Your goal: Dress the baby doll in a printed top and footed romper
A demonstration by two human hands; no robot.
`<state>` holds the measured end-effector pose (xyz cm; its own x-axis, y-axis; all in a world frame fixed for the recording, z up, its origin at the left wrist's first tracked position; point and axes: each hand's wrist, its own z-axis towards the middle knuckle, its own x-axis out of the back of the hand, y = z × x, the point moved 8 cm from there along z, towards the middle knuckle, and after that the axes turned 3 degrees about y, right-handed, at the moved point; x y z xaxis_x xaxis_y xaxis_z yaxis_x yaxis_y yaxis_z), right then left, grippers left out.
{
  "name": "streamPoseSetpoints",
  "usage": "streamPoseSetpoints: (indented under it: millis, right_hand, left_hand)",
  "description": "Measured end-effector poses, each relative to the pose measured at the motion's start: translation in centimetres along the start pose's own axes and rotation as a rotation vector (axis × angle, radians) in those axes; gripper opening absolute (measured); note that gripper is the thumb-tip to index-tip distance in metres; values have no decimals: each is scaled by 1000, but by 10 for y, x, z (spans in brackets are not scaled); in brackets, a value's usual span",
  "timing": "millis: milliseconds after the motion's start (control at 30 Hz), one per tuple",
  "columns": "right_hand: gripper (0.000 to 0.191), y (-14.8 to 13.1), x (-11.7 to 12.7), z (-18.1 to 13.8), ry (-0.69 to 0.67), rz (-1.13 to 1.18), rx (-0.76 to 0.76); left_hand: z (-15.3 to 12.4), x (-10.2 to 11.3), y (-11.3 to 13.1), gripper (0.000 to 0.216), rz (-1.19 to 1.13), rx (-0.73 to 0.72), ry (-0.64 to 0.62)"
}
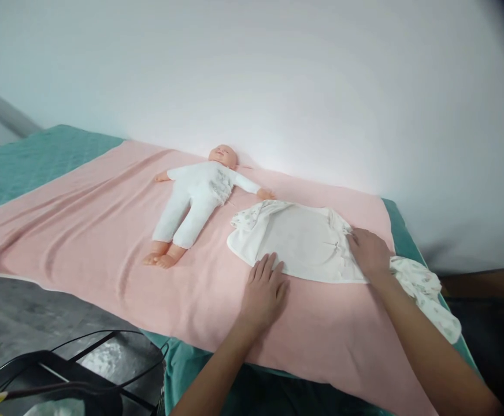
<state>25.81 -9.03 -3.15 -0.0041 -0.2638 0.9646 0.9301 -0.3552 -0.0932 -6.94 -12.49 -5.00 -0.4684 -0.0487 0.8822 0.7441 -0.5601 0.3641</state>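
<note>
A white baby garment with small printed patterns along its gathered sides lies spread out on a pink blanket. My left hand rests palm down at its near edge, fingers stretched over the cloth and the blanket. At the garment's right side, my right hand has its fingers curled onto the bunched fabric; the fingertips are partly hidden. To the left, a baby doll in a white outfit lies on its back, arms out, one hand close to the garment's far left corner.
The pink blanket covers much of a green-covered bed set against a white wall. A crumpled white printed cloth lies at the right edge. Black frame bars stand on the grey floor at lower left.
</note>
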Motion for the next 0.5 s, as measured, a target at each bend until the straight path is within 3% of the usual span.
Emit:
streamPoseSetpoints:
  millis: [100, 200, 367, 500]
  right_hand:
    - [48, 40, -3, 15, -27, 153, -296]
    - [48, 65, -15, 30, -96, 383, -425]
    - [45, 86, -25, 30, -305, 477, -407]
    - [39, 88, -22, 3, -605, 529, -219]
  left_hand:
    - [1, 0, 0, 44, -2, 7, -8]
    - [2, 0, 0, 43, 4, 4, -3]
    - [1, 1, 1, 43, 0, -3, 8]
    - [2, 1, 0, 43, 0, 0, 7]
